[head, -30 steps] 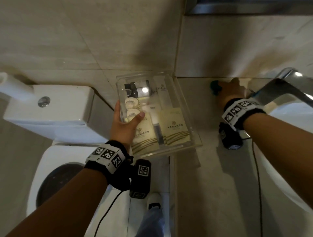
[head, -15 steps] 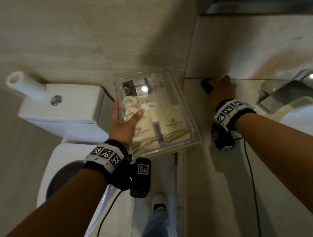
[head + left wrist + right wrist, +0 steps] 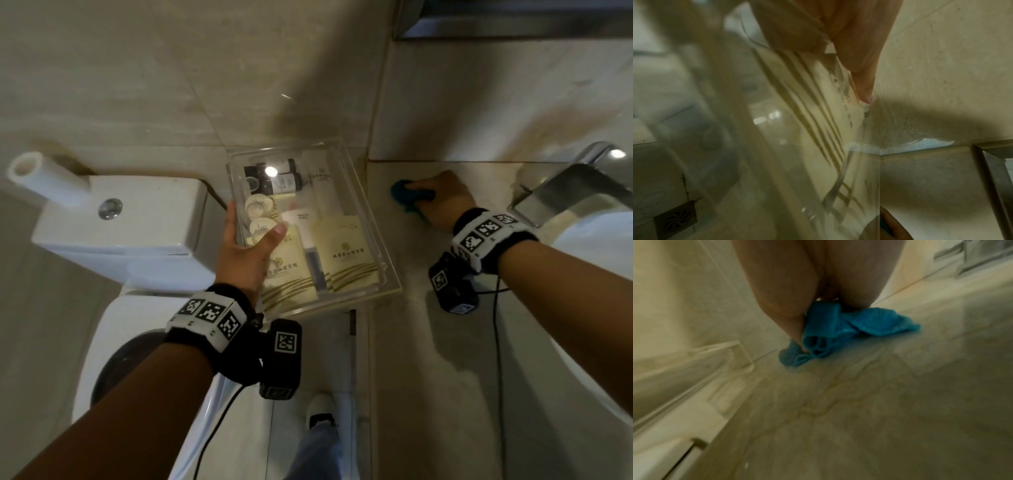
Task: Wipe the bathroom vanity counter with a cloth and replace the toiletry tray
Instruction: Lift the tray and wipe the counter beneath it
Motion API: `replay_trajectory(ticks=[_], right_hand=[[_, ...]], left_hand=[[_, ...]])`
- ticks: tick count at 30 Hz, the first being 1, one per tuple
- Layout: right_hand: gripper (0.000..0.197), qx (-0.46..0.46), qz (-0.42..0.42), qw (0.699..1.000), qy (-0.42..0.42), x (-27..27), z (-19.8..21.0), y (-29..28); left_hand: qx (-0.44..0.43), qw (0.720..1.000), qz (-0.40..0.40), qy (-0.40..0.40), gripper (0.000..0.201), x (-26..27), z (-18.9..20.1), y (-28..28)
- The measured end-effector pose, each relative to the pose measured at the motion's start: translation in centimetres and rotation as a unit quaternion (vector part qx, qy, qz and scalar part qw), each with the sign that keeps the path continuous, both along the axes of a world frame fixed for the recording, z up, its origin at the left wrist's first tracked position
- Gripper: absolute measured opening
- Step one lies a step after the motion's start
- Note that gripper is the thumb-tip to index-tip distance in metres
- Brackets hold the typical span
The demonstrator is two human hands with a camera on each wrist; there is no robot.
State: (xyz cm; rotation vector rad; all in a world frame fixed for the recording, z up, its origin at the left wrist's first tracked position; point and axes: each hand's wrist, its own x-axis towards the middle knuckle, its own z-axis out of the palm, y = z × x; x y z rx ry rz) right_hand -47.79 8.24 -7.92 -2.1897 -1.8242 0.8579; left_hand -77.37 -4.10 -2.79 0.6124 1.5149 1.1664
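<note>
My left hand [image 3: 246, 246] grips the left rim of a clear toiletry tray [image 3: 359, 192], thumb inside over the packets, and holds it in the air left of the vanity counter [image 3: 428, 342]. The tray carries small dark bottles, round soaps and cream packets. In the left wrist view my thumb [image 3: 863, 84] lies on the tray [image 3: 818, 129] wall. My right hand [image 3: 442, 202] presses a crumpled blue cloth [image 3: 406, 195] onto the counter's far left corner by the wall. The right wrist view shows the cloth [image 3: 838, 331] bunched under my fingers on the marbled counter [image 3: 859, 410].
A white toilet [image 3: 113, 226] with a flush button and a paper roll [image 3: 41, 178] stands at the left below the tray. A chrome faucet [image 3: 575, 185] and a white basin [image 3: 599, 308] sit at the right of the counter. A mirror frame [image 3: 513, 20] hangs above.
My right hand has slid the cloth leftwards along the back of the counter toward the corner. The left hand keeps the tray held up in about the same place.
</note>
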Motion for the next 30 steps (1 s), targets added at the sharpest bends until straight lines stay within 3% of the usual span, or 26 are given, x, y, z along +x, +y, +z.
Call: replay_trajectory(ticks=[3, 7, 9, 14, 16, 18, 20, 24, 26, 30], right_hand=[[0.037, 0.001, 0.089, 0.996, 0.012, -0.1, 1.1, -0.4], [0.035, 0.028, -0.05, 0.997, -0.044, 4.0, 2.5, 1.3], [0.032, 0.03, -0.079, 0.994, -0.069, 4.5, 2.2, 1.3], [0.033, 0.003, 0.025, 0.999, 0.032, 1.0, 1.0, -2.6], [0.035, 0.008, 0.062, 0.997, 0.035, 1.3, 1.5, -3.5], [0.036, 0.027, 0.058, 0.998, -0.01, 2.9, 2.0, -3.0], [0.035, 0.042, -0.012, 0.998, -0.053, 5.1, 2.2, -1.4], [0.038, -0.011, -0.078, 0.983, -0.168, 5.9, 1.6, 0.2], [0.044, -0.022, -0.055, 0.987, -0.152, 3.7, 1.6, -1.7], [0.043, 0.037, 0.076, 0.993, -0.077, 1.3, 1.8, -7.4]], left_hand=[[0.002, 1.0, -0.002, -0.003, 0.085, -0.1, 0.1, 0.1], [0.006, 1.0, -0.008, -0.004, 0.083, -0.1, 0.4, 0.0], [0.013, 1.0, -0.011, -0.009, 0.08, -0.1, 0.6, 0.0], [0.014, 1.0, -0.009, -0.026, 0.081, 0.1, 0.8, 0.1], [0.013, 1.0, -0.008, -0.025, 0.082, 0.1, 0.8, 0.1], [0.008, 1.0, -0.009, -0.023, 0.082, 0.2, 0.8, 0.2], [0.002, 1.0, -0.008, -0.019, 0.084, 0.2, 0.9, 0.2], [0.005, 1.0, -0.01, -0.023, 0.082, 0.4, 1.0, 0.2], [0.003, 1.0, -0.009, -0.029, 0.085, 0.5, 1.0, 0.1], [-0.003, 0.999, -0.012, -0.042, 0.086, 0.8, 1.2, 0.1]])
